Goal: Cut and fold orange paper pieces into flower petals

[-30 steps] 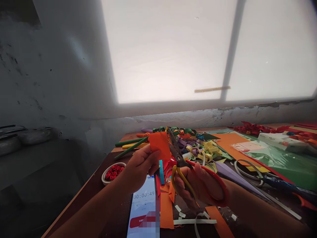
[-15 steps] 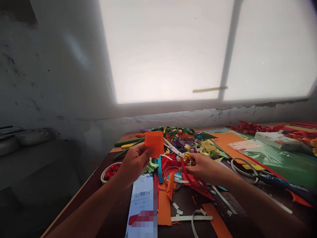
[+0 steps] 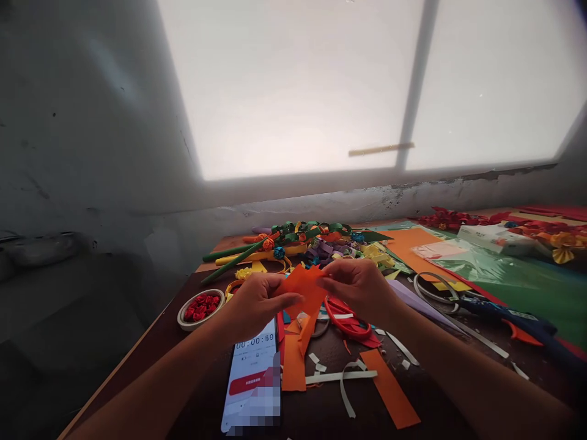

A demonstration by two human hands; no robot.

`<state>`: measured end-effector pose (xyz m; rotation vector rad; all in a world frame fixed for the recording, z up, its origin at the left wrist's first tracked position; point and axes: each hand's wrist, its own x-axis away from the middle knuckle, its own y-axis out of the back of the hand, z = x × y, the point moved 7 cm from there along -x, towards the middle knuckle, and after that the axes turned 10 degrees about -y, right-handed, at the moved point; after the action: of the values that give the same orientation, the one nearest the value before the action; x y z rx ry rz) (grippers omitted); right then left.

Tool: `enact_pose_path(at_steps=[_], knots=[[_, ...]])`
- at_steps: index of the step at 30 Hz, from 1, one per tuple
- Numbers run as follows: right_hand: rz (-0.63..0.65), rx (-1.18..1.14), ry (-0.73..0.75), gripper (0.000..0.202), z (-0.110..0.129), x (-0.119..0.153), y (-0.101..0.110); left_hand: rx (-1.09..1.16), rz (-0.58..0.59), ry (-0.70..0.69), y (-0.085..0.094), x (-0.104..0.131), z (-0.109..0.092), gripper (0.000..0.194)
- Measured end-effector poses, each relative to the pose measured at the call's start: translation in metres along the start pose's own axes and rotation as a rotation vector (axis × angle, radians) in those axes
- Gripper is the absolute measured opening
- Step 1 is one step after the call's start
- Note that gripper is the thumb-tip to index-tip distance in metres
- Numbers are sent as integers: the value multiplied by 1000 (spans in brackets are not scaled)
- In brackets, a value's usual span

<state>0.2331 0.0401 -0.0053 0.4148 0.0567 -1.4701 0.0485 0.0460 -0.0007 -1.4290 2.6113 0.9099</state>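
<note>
A dark wooden table (image 3: 151, 348) runs along the wall under a bright window (image 3: 348, 85). On its right side lie a green sheet (image 3: 527, 287) and an orange sheet (image 3: 413, 244); at the far edge sits a heap of coloured paper scraps (image 3: 330, 244) with green rolled sticks (image 3: 229, 260) pointing left.

Near the front edge a phone (image 3: 250, 382) lies face up with a timer on its screen. Beside it are orange strips (image 3: 389, 388) and white slivers (image 3: 342, 377).

Above the table's middle, the left hand (image 3: 257, 302) and the right hand (image 3: 360, 287) meet at an orange paper (image 3: 305, 287) — each pinches one side of it, fingers closed on the sheet, which is held tilted in the air just over the scraps.

The scissors (image 3: 346, 318) lie on the table under the right hand, only their red handle showing. A small bowl (image 3: 200, 307) of red pieces stands left of the left hand — near the table's edge.
</note>
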Motion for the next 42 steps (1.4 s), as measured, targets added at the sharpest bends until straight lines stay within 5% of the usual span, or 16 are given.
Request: enact_pose_path(at_steps=[3, 5, 8, 11, 20, 32, 42], knots=[[-291, -9, 63, 26, 5, 5, 25, -44, 76, 10, -7, 0, 1, 49], [-378, -30, 114, 23, 12, 10, 34, -175, 60, -21, -7, 1, -3, 43], [-318, 30, 269, 11, 29, 18, 30, -346, -145, -110, 6, 4, -16, 23], [-229, 29, 312, 5, 31, 22, 19, -253, -299, -196, 14, 11, -25, 42], [22, -279, 88, 23, 8, 10, -9, -110, -409, -376, 12, 14, -42, 0], [74, -555, -145, 33, 2, 6, -14, 69, -491, -267, 10, 9, -31, 17], [30, -670, -161, 34, 0, 5, -11, 212, -493, -206, 7, 7, -27, 20]])
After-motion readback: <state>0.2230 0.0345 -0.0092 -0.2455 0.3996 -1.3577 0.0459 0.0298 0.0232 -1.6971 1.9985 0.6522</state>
